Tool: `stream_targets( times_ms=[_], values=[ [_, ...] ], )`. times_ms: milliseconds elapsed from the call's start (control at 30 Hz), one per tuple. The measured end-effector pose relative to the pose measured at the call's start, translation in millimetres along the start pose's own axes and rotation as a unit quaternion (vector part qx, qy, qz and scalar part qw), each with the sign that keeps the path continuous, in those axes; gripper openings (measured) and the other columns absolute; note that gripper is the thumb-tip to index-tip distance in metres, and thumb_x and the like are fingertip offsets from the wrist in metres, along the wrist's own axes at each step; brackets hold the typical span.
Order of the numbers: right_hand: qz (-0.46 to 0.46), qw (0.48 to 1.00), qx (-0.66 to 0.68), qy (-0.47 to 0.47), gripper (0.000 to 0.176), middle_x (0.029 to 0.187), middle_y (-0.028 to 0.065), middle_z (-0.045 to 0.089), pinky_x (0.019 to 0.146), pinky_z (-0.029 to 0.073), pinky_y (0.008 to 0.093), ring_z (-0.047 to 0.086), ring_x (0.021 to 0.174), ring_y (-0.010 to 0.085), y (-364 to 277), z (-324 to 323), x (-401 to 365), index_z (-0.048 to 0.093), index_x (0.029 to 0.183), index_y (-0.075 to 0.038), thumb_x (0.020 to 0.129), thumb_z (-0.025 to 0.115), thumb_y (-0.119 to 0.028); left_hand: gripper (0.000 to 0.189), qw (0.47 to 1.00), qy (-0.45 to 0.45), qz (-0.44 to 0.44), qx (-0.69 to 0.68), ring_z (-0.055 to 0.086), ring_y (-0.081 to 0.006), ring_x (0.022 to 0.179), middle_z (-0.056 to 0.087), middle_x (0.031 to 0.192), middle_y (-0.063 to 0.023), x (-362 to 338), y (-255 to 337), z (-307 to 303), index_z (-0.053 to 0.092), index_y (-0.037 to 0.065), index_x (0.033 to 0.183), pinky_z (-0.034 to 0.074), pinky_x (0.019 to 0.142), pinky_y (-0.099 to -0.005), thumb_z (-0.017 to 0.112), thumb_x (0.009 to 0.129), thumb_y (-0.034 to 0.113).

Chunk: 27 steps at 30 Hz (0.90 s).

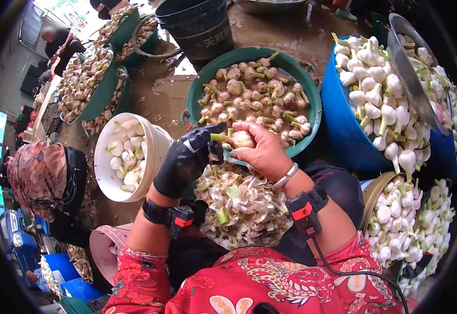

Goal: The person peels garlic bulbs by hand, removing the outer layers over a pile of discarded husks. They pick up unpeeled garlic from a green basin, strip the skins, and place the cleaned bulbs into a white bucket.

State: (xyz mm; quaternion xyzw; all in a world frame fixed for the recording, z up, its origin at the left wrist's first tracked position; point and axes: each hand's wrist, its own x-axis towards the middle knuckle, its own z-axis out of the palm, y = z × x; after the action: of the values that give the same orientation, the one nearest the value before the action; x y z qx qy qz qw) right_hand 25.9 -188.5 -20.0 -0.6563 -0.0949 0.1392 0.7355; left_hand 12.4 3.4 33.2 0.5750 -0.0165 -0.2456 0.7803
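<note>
Head view: blue tub [343, 136] of white garlic at right, green basin [193, 97] of unpeeled bulbs ahead, both within arm's reach. Skins heap [244, 204] on the lap, beneath the hands. Right hand [262, 152] grips a garlic bulb [242, 138]; gloved left hand [186, 159] pinches its stem.

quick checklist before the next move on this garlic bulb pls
1. Garlic bulb seated in the bare right hand: ok, fingers wrap it.
2. Gloved left hand has the green stalk: ok, pinched near the bulb.
3. Outer skin fully off the bulb: cannot tell, fingers cover part of it.
4. Blade or tool in the gloved hand: cannot tell.
5. White bucket has room for more peeled bulbs: ok, not filled to the rim.
6. Green basin of unpeeled garlic within reach: ok, just beyond the hands.
</note>
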Motion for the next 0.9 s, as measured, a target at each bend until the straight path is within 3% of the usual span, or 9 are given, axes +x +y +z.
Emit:
stream_targets(
  times_ms=[67,167,200,433,500,633,767,833,900],
  values=[
    [-0.024,1.000,0.011,-0.003,0.053,0.099,0.0013,0.060,0.077,0.050,0.0229,0.058,0.086,0.0083,-7,8,0,0.050,0.122,-0.005,0.073,0.069,0.003,0.034,0.989,0.081,0.108,0.053,0.059,-0.0121,0.088,0.063,0.097,-0.0067,-8,-6,9,0.056,0.000,0.120,0.048,0.079,-0.0266,0.051,0.093,0.020],
    [-0.003,0.998,0.064,-0.024,0.056,0.104,0.0030,0.060,0.079,0.050,0.0243,0.059,0.089,0.0091,-17,17,-5,0.048,0.123,-0.004,0.072,0.070,0.005,0.029,0.983,0.120,0.133,0.040,0.058,-0.0124,0.093,0.063,0.104,-0.0058,-6,-24,8,0.059,0.000,0.115,0.047,0.083,-0.0270,0.057,0.089,0.014],
    [-0.018,0.997,0.076,-0.016,0.054,0.102,0.0030,0.059,0.077,0.051,0.0239,0.059,0.087,0.0092,-18,20,-7,0.051,0.118,-0.004,0.069,0.072,0.006,0.028,0.961,0.122,0.193,0.157,0.058,-0.0124,0.093,0.063,0.104,-0.0052,-4,-30,3,0.060,0.000,0.113,0.047,0.082,-0.0265,0.059,0.088,0.011],
    [-0.023,0.994,0.109,0.023,0.048,0.097,0.0036,0.062,0.075,0.051,0.0237,0.059,0.086,0.0095,-15,9,-6,0.056,0.112,0.000,0.068,0.074,0.005,0.026,0.988,0.132,0.074,-0.027,0.058,-0.0116,0.090,0.063,0.103,-0.0062,3,-22,14,0.061,0.000,0.111,0.047,0.079,-0.0253,0.059,0.087,0.011],
    [0.025,0.985,0.171,0.016,0.046,0.094,0.0035,0.063,0.076,0.051,0.0244,0.059,0.084,0.0099,-15,3,-6,0.056,0.112,-0.001,0.069,0.074,0.004,0.027,0.959,0.117,0.160,0.204,0.058,-0.0110,0.088,0.063,0.099,-0.0053,2,-22,13,0.060,-0.001,0.112,0.047,0.078,-0.0240,0.058,0.088,0.010],
    [0.019,0.991,0.135,0.020,0.047,0.099,0.0038,0.061,0.079,0.050,0.0251,0.059,0.087,0.0107,-17,1,-7,0.053,0.117,-0.001,0.073,0.070,0.004,0.028,0.908,0.140,0.268,0.290,0.055,-0.0102,0.078,0.062,0.093,-0.0036,6,-31,12,0.058,-0.002,0.113,0.044,0.073,-0.0228,0.057,0.087,0.008],
    [-0.002,0.990,0.134,0.031,0.049,0.100,0.0045,0.061,0.080,0.051,0.0254,0.059,0.089,0.0106,-17,8,-9,0.052,0.120,-0.001,0.074,0.069,0.004,0.029,0.936,0.107,0.189,0.276,0.056,-0.0108,0.080,0.063,0.093,-0.0036,2,-16,18,0.058,-0.002,0.113,0.044,0.075,-0.0230,0.059,0.086,0.007],
    [-0.013,0.992,0.125,0.014,0.050,0.102,0.0045,0.061,0.082,0.050,0.0256,0.059,0.091,0.0108,-17,10,-10,0.049,0.123,0.000,0.077,0.068,0.004,0.030,0.988,0.140,0.060,-0.014,0.059,-0.0118,0.084,0.064,0.094,-0.0046,8,-21,18,0.058,-0.002,0.113,0.047,0.078,-0.0244,0.060,0.084,0.004],
    [-0.033,0.992,0.115,0.033,0.045,0.098,0.0039,0.061,0.076,0.051,0.0250,0.059,0.085,0.0097,2,15,-5,0.051,0.122,0.000,0.079,0.067,-0.001,0.029,0.989,0.140,0.052,-0.021,0.060,-0.0125,0.085,0.065,0.095,-0.0052,9,-25,14,0.059,-0.002,0.111,0.048,0.078,-0.0254,0.061,0.083,0.002]
  ],
)
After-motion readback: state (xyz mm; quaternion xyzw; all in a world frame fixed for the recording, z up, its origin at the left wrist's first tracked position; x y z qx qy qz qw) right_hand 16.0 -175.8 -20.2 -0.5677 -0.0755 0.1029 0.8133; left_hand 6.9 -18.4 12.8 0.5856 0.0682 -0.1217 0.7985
